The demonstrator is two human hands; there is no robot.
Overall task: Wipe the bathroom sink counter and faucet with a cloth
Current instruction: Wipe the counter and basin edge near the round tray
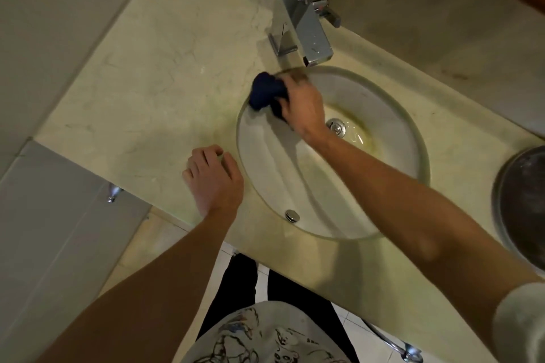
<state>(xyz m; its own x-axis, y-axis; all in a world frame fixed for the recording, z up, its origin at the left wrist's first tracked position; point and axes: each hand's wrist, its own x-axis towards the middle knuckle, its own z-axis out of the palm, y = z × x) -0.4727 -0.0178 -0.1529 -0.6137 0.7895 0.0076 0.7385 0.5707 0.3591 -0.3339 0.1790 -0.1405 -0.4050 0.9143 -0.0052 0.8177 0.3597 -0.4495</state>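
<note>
My right hand (302, 104) grips a bunched dark blue cloth (265, 91) and presses it against the far left rim of the oval white sink (392, 162). Just behind the basin stands the square chrome faucet (303, 23), a short way beyond the cloth and not touched by it. My left hand (213, 178) rests on the pale marble counter (147, 76) beside the sink's near left rim, fingers slightly curled, holding nothing. The drain plug (336, 127) sits in the middle of the yellow-stained basin, partly beside my right wrist.
A round metal basin (522, 200) sits on the counter at the right edge. The wall runs behind the faucet. The counter's front edge runs close to my body, with a metal fitting (113, 191) on the grey panel at the left.
</note>
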